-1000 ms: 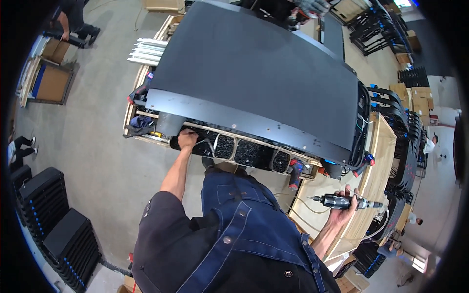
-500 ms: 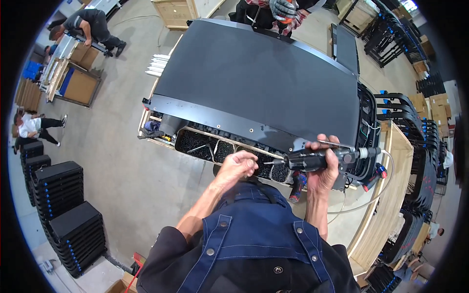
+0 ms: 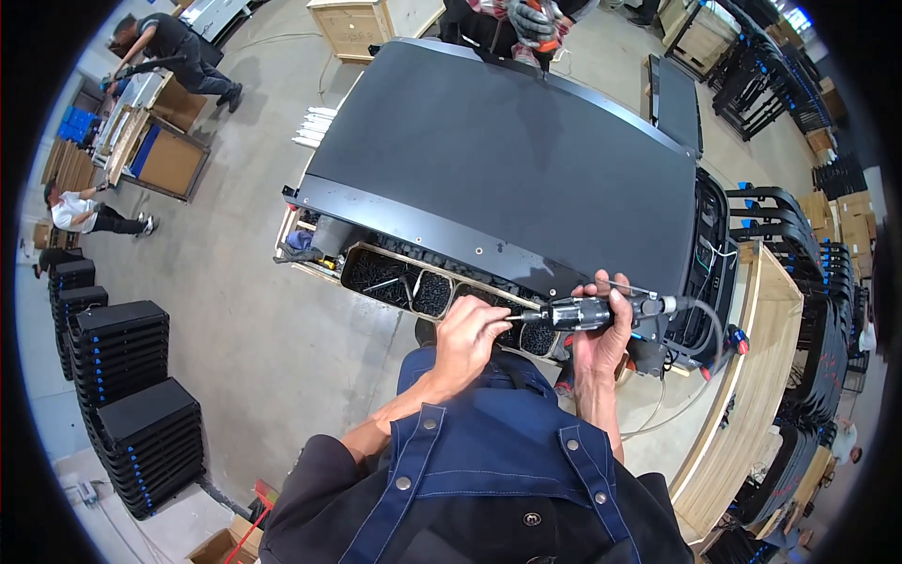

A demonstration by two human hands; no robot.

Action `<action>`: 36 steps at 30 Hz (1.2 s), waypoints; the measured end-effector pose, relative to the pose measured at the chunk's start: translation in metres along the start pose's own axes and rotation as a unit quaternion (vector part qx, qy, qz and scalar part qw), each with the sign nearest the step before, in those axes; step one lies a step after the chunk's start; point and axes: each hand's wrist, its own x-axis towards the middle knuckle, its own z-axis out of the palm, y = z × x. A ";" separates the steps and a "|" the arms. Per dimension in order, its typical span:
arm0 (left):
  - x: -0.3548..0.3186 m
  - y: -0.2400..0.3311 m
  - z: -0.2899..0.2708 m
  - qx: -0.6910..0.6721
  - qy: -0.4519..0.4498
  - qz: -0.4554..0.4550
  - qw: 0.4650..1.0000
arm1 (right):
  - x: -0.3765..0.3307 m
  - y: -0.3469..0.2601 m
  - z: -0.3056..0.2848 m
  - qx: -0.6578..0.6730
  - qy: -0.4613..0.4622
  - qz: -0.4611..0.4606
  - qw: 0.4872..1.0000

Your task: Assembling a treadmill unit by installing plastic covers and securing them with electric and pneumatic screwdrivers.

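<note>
right hand (image 3: 603,340): fingers wrapped round black driver (image 3: 577,314) | left hand (image 3: 468,338): fingertips at driver's bit (image 3: 530,316), cannot tell if clamped | driver: before dark panel's (image 3: 498,169) near edge, toward right corner | bins (image 3: 350,254): along that edge

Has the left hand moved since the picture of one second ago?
Yes. Against the dark panel, the left hand has moved right, away from that panel's near left corner, to the tip of the power driver.

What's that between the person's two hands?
In the head view, the front of a black power tool lies there: its thin bit points from the right hand toward the left hand.
</note>
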 end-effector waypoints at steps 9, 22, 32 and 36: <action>0.004 -0.076 0.011 -0.595 -0.116 -0.494 0.623 | -0.009 0.035 0.040 -0.185 -0.111 -0.154 0.964; 0.016 -0.115 -0.008 -0.354 0.079 -0.517 0.775 | 0.046 0.097 0.105 -0.441 -0.439 -0.169 0.764; 0.052 -0.196 -0.029 -0.319 0.272 -0.418 0.806 | 0.056 0.119 0.120 -0.385 -0.409 -0.056 0.825; 0.054 -0.187 -0.034 -0.327 0.265 -0.405 0.812 | 0.059 0.110 0.121 -0.394 -0.352 -0.051 0.847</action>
